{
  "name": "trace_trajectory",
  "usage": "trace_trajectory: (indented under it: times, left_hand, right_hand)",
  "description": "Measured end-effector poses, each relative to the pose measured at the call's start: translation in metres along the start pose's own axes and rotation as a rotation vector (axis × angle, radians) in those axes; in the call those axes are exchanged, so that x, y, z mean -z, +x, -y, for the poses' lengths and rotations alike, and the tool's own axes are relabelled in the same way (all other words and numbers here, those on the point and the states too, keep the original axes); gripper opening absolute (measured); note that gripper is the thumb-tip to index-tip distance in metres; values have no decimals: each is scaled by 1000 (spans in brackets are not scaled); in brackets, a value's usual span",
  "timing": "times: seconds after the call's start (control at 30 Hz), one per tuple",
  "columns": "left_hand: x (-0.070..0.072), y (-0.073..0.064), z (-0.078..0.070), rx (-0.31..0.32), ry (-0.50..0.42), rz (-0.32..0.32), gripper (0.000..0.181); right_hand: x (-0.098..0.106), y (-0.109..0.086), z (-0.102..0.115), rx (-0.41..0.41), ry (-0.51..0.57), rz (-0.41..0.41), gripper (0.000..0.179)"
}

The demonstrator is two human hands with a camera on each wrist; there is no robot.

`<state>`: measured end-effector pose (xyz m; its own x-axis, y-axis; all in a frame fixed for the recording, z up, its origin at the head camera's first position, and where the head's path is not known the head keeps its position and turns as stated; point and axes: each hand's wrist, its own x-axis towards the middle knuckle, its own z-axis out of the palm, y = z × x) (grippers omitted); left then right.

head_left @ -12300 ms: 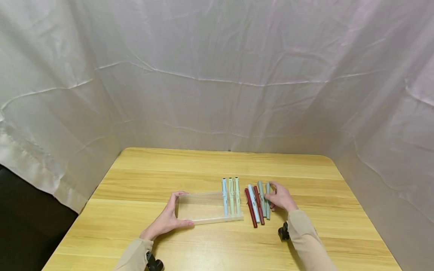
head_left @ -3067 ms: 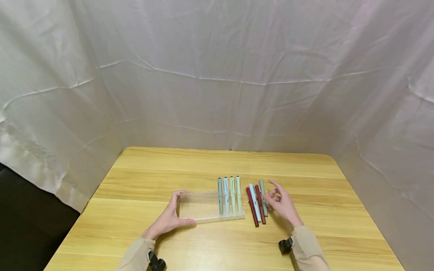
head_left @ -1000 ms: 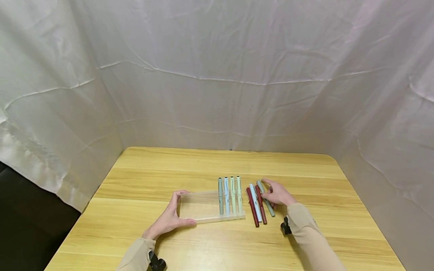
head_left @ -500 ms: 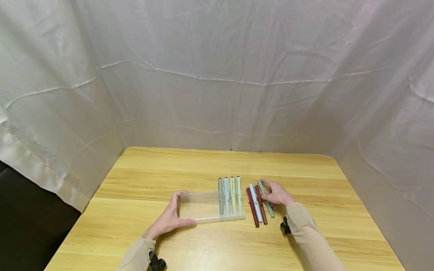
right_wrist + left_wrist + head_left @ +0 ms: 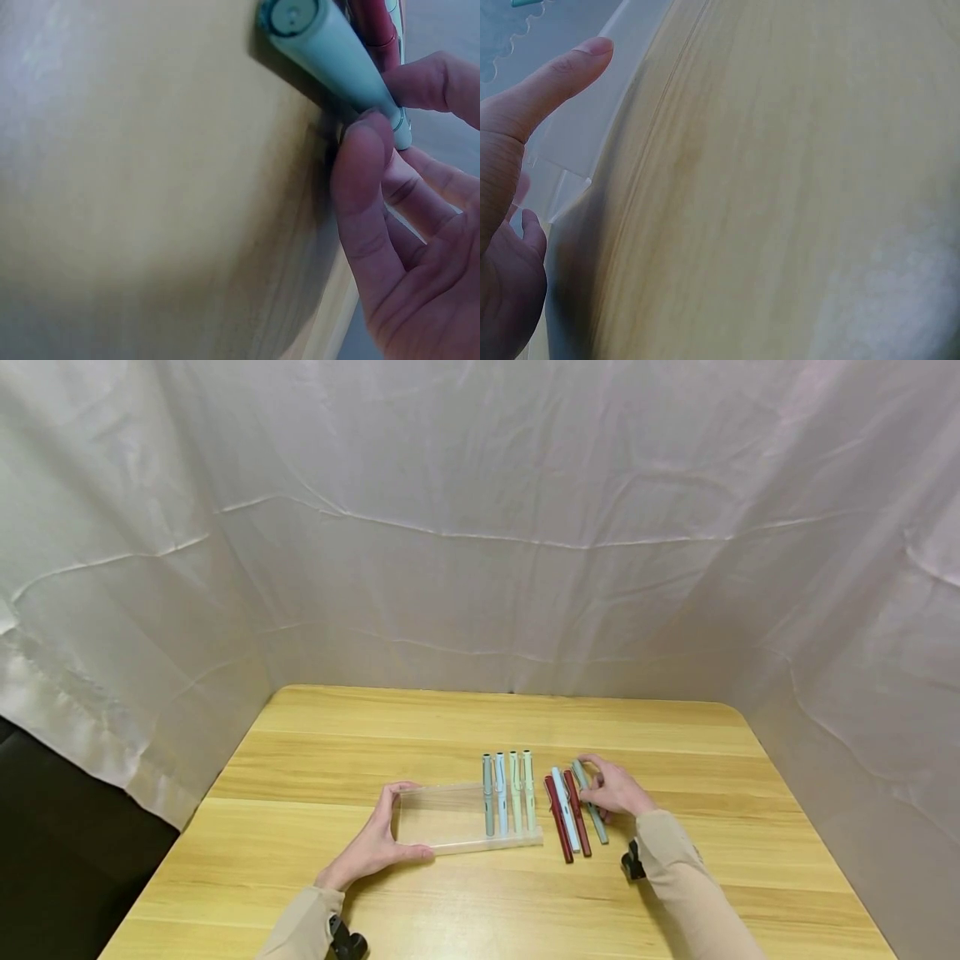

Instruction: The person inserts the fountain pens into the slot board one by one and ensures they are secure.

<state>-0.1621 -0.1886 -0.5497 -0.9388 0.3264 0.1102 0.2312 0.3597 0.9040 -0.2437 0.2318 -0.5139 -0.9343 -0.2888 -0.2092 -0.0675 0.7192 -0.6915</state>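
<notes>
In the head view my left hand [image 5: 382,839] grips the left end of a clear plastic tray [image 5: 442,843], thumb along the near edge and fingers at the far one. Side by side in the tray's right part lie a grey-green pen [image 5: 488,793], a light blue pen [image 5: 502,793] and two pale green pens [image 5: 529,793]. My right hand [image 5: 617,789] pinches another grey-green pen [image 5: 597,822] between thumb and fingers; this pen [image 5: 341,64] slants, its end toward the camera in the right wrist view. Left of it lie two dark red pens [image 5: 558,818] with a light blue pen [image 5: 566,810] between them.
The wooden table [image 5: 465,910] carries everything. A pale curtain [image 5: 480,568] hangs behind and at both sides. A dark surface [image 5: 60,843] shows at the lower left. Small black cameras [image 5: 347,939] sit on both wrists.
Since the oldest frame, one grey-green pen has gone from the right group into the tray. My right hand has since taken hold of the other, turning it slantwise. The left hand stays on the tray.
</notes>
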Motion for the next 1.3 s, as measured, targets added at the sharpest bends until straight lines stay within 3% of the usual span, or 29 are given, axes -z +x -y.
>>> trace_trajectory:
  times: [0.4,0.8,1.3]
  left_hand:
    - [-1,0,1,-28,6,-9,100]
    - [-1,0,1,-12,8,-8,100]
    - [-1,0,5,-48,4,-15,98]
  right_hand:
    - [0,-5,-4,19,36,-60,70]
    - [-1,-13,-3,35,95,-96,72]
    - [1,-29,15,87,197,-99,78]
